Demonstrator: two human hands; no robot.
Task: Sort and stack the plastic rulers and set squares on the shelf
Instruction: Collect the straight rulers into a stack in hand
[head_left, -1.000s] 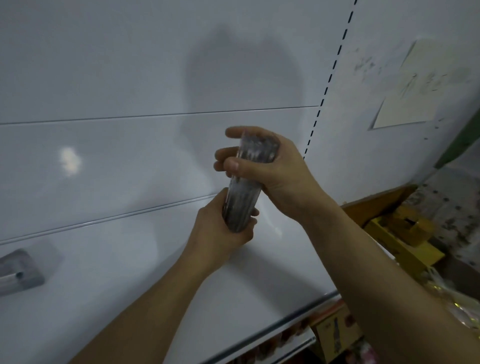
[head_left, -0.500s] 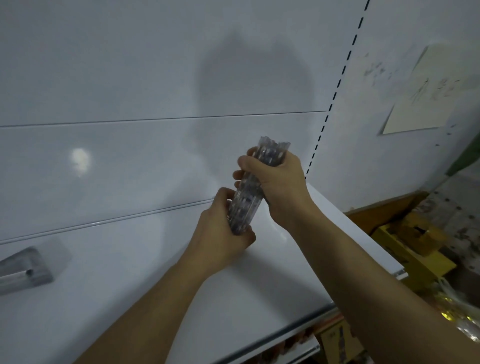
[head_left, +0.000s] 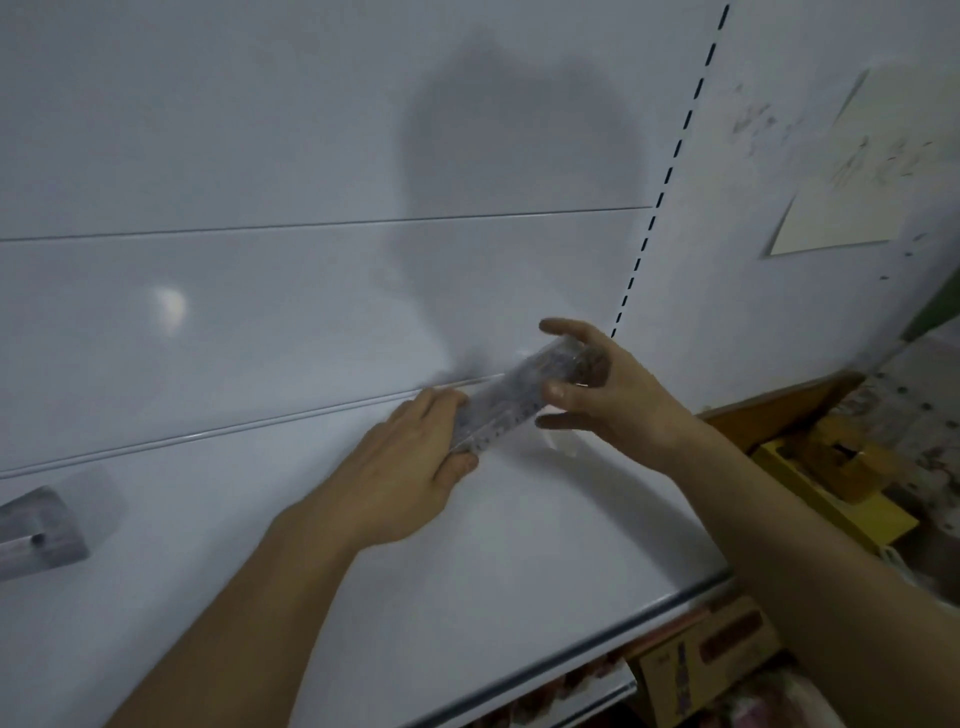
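I note both hands, left hand (head_left: 410, 462) and right hand (head_left: 608, 392), grasping the clear ruler bundle (head_left: 519, 400) endwise, apparently squaring it low over the white shelf (head_left: 519, 545).

Bare white shelf (head_left: 519, 545) spreads left of and below both hands; back panel (head_left: 311, 312) blocks directly beyond them.

Bundle of clear rulers (head_left: 519, 397) now tilted low toward shelf (head_left: 519, 545), no longer upright. Right hand (head_left: 613, 395) loosens, fingers spread round upper end. Left hand (head_left: 410, 467) flattens along lower end. Both hands lower, nearer back panel (head_left: 260, 312).
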